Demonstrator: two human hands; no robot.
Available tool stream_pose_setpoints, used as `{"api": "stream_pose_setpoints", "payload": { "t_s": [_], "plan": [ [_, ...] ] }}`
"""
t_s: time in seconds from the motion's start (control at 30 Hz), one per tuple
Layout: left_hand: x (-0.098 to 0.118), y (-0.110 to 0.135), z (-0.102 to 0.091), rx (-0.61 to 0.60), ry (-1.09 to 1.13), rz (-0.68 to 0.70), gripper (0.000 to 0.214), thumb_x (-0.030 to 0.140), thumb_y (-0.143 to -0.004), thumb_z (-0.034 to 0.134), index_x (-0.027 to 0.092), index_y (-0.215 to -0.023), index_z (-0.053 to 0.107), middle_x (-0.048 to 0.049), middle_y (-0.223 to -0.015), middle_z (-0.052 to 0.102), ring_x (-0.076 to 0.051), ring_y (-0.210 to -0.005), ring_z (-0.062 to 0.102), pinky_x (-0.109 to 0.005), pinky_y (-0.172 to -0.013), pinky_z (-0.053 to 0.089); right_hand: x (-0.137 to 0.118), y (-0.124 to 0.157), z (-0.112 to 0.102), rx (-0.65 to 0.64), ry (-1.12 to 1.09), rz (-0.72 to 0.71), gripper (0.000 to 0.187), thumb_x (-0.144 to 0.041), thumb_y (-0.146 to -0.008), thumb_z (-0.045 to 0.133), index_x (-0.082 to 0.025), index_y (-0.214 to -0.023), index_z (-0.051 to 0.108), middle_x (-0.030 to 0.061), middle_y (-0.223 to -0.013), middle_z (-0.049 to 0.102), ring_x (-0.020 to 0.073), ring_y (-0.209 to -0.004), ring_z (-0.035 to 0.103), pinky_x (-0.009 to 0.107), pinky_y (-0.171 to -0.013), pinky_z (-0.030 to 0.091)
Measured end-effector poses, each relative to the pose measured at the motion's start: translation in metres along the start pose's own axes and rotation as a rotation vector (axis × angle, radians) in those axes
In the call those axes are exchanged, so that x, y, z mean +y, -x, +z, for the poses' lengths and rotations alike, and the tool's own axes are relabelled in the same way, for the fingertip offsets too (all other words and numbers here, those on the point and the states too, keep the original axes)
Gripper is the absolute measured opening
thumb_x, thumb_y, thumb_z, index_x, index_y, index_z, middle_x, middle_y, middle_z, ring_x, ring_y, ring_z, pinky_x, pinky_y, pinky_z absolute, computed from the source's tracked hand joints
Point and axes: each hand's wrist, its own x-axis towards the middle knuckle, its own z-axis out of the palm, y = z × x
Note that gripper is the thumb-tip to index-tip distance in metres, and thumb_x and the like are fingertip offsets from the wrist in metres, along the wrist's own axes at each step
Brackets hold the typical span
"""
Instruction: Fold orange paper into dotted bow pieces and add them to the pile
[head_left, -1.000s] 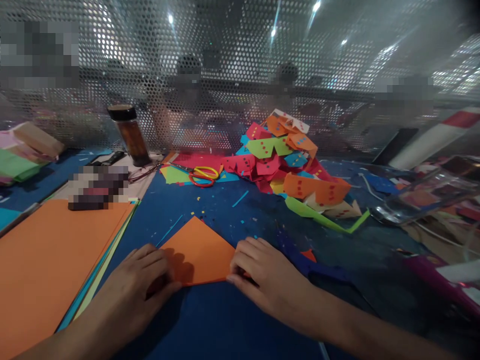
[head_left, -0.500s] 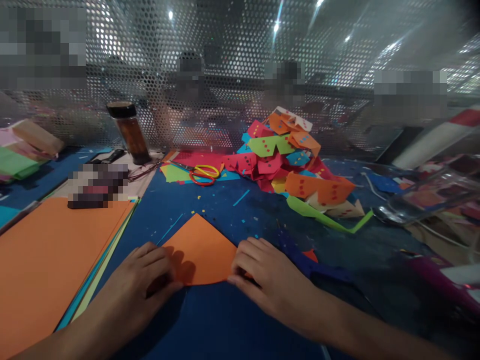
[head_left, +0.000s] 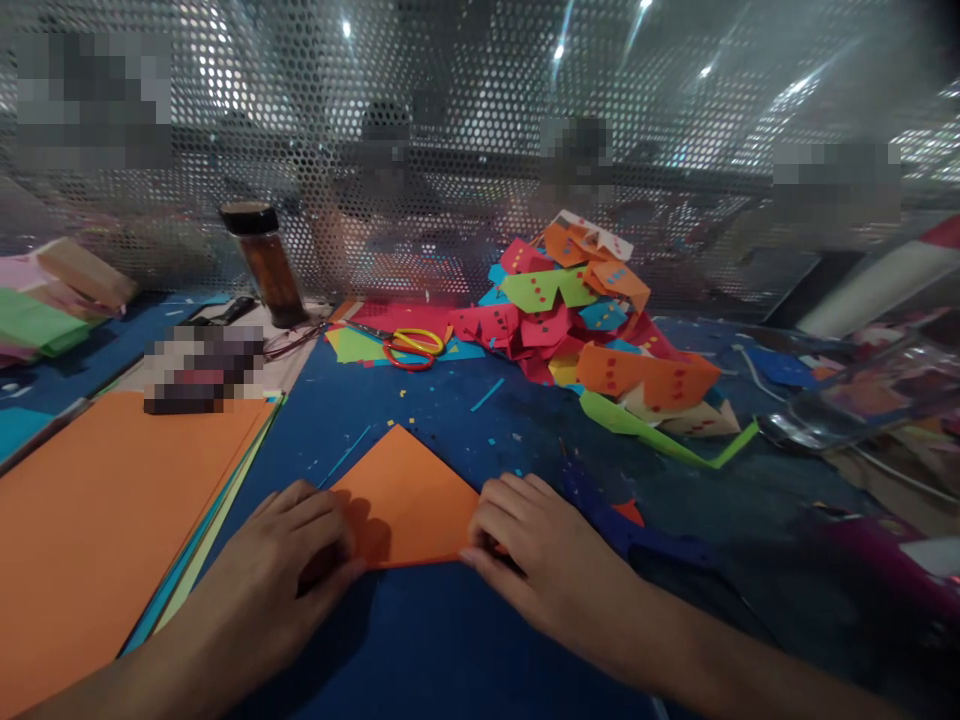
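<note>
A folded sheet of orange paper (head_left: pixel 416 505) lies on the blue tabletop in front of me, one corner pointing away and its straight edge toward me. My left hand (head_left: pixel 304 535) grips its left corner, fingers curled and thumb at the near edge. At the right corner my right hand (head_left: pixel 525 545) pinches the paper between thumb and fingers. Both corners are hidden under the hands. A blue glue gun (head_left: pixel 637 530) lies just beyond my right hand, partly in shadow.
Orange sheets (head_left: pixel 112 510) are stacked at the left. Behind are scissors (head_left: pixel 412 345), a dark-lidded bottle (head_left: pixel 270 270) and a heap of folded coloured paper pieces (head_left: pixel 570 310). A perforated metal screen (head_left: pixel 450 190) closes the back. Clear plastic (head_left: pixel 847 390) stands at the right.
The near edge of the orange paper, bowed before, now looks straighter and flatter. Both hands keep their hold on the corners. The whole view has shifted slightly.
</note>
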Motion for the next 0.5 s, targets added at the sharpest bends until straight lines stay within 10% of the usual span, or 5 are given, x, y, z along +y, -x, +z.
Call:
{"api": "stream_pose_setpoints", "payload": {
  "t_s": [0.5],
  "plan": [
    [-0.0073, 0.0058, -0.0045, 0.015, -0.02, 0.035, 0.021, 0.034, -0.093, 0.059, 0.025, -0.074, 0.06, 0.0, -0.079, 0.066, -0.022, -0.078, 0.06, -0.032, -0.068, 0.044, 0.0027, 0.0022, -0.0018, 0.029, 0.019, -0.019, 0.015, -0.021, -0.095, 0.062, -0.02, -0.081, 0.056, -0.0003, -0.086, 0.061, 0.0184, -0.08, 0.049, 0.034, -0.074, 0.031]
  ]
}}
